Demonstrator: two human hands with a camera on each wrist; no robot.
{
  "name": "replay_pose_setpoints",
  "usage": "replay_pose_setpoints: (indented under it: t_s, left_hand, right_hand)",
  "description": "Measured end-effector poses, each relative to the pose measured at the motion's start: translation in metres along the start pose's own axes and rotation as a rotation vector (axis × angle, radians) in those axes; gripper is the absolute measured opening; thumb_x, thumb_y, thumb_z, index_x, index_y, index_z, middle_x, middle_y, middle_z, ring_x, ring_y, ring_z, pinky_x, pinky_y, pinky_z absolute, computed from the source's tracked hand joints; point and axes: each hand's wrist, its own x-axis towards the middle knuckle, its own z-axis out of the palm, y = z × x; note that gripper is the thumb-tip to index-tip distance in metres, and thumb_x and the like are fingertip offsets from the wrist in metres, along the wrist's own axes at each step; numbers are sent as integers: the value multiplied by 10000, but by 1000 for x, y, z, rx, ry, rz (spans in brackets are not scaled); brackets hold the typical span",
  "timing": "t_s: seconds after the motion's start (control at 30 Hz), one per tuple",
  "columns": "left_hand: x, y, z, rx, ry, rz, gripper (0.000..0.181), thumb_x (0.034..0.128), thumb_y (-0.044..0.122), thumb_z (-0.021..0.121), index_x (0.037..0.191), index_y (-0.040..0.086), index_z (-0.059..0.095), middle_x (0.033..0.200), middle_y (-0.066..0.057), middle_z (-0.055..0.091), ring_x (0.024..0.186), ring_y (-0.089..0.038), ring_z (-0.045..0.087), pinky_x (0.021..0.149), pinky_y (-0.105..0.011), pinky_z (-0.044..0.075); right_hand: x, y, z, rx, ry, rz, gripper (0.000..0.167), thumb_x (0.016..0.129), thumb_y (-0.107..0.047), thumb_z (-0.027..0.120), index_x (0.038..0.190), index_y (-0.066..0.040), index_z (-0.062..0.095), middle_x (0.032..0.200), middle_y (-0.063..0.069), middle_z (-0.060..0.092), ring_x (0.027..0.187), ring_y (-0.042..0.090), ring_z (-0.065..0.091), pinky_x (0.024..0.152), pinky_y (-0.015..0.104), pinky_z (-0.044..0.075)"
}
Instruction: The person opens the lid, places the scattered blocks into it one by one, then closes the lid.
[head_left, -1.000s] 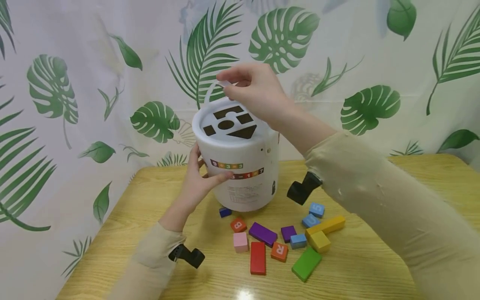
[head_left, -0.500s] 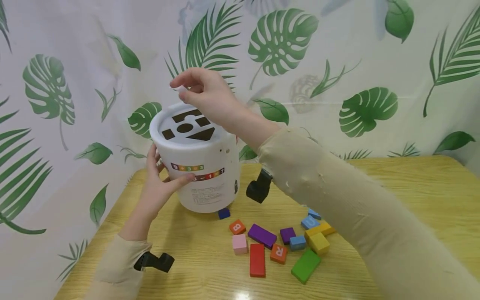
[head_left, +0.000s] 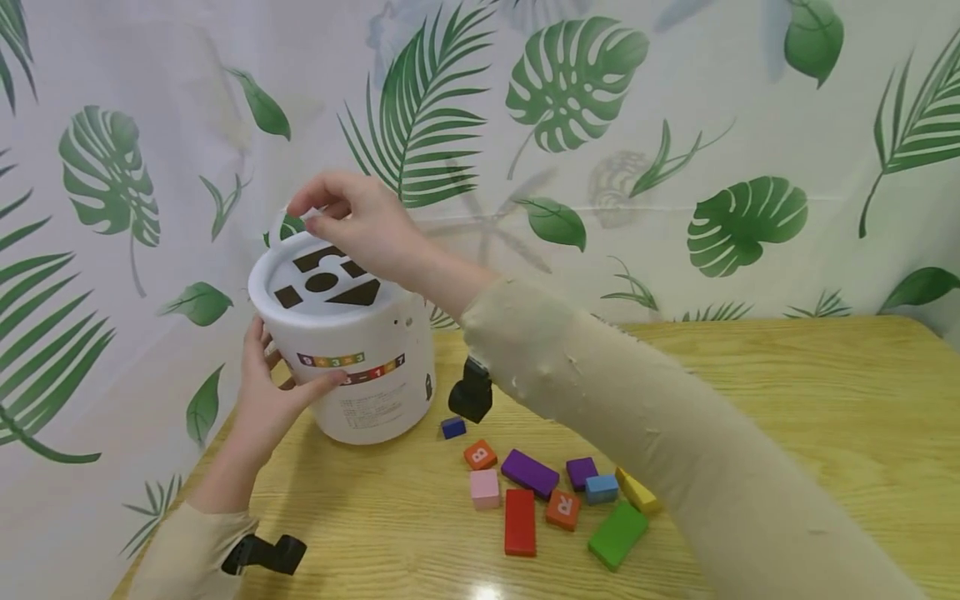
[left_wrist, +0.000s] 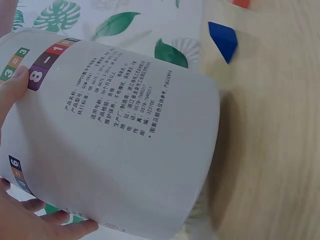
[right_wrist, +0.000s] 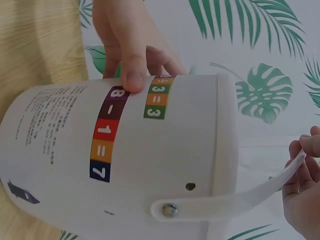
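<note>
A white toy bucket [head_left: 382,408] with number stickers and printed text is at the left of the table. Dark shaped openings mark its lid [head_left: 324,302]. My left hand [head_left: 273,404] grips the bucket's side, thumb on the front near the stickers and fingers round the far side. Above the lid, my right hand [head_left: 363,225] holds the bucket's white carrying handle [right_wrist: 250,197], pinched between thumb and fingers in the right wrist view. Whether the bucket's base touches the table cannot be told for certain.
Several coloured blocks lie loose on the wooden table [head_left: 787,400], among them a dark blue block [head_left: 453,428], a red block [head_left: 520,522] and a green block [head_left: 618,535]. My right sleeve hides part of the group. A leaf-patterned cloth [head_left: 465,250] hangs behind.
Both hands have carried the bucket leftward, away from the blocks, and it now appears slightly lower in view. The dark blue block stands free beside it. Visible blocks have kept their places.
</note>
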Motion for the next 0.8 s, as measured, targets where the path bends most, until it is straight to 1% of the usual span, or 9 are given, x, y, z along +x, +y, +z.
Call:
replay_pose_setpoints:
  t_s: [0.07, 0.2, 0.33, 0.5, 0.63, 0.73, 0.8]
  left_hand:
    - [-3, -4, -3, 2, 6, -4, 1110, 775, 174, 807, 1507, 371, -4, 1537, -19, 77, 1358, -337, 181, 1037, -589, 305]
    - [-6, -10, -8, 6, 16, -5, 1101, 778, 162, 804, 1511, 353, 7, 1524, -16, 95, 1345, -333, 180, 1039, -592, 301]
    - [-8, -14, -11, -1, 25, 18, 1049, 782, 133, 795, 1509, 334, 66, 1493, -5, 152, 1327, -316, 211, 1026, -603, 308]
    - [-9, -18, -13, -11, 27, 40, 1009, 793, 107, 779, 1505, 336, 102, 1471, 16, 189, 1311, -293, 245, 1012, -596, 332]
    - [-10, -20, -14, 11, 44, 33, 1008, 797, 119, 777, 1514, 306, 93, 1479, -9, 195, 1306, -301, 267, 999, -578, 355]
    - [-11, -23, -15, 38, 64, 14, 1006, 798, 150, 780, 1519, 277, 90, 1483, -39, 202, 1302, -316, 284, 989, -569, 360]
    - [-11, -25, -15, 42, 69, 4, 998, 800, 162, 779, 1518, 278, 95, 1483, -46, 207, 1302, -321, 287, 985, -568, 356]
  right_hand:
    - [0, 2, 4, -27, -21, -12, 121, 951, -82, 583, 1051, -90, 650, 1093, -21, 624, 947, 79, 567, 793, 157, 449]
    - [-1, 5, 13, -21, -76, -23, 150, 959, -73, 563, 1087, -87, 641, 1128, -28, 620, 993, 65, 561, 832, 144, 430]
    - [-1, 8, 21, 23, -117, -44, 181, 961, -58, 552, 1125, -80, 626, 1161, -23, 611, 1038, 63, 549, 867, 154, 426]
    - [-2, 13, 26, 15, -161, -53, 230, 971, -68, 537, 1186, -93, 614, 1223, -27, 591, 1076, 42, 541, 887, 138, 413]
    - [-3, 17, 28, 37, -213, -53, 335, 961, -20, 533, 1284, -100, 572, 1311, -25, 547, 1145, 23, 511, 905, 125, 403]
    - [-4, 21, 27, 67, -229, -55, 418, 946, 25, 532, 1345, -101, 529, 1365, -21, 514, 1185, 30, 494, 916, 130, 407]
    - [-5, 24, 26, 54, -231, -63, 435, 943, 25, 537, 1360, -96, 517, 1387, -19, 499, 1198, 49, 494, 926, 133, 404]
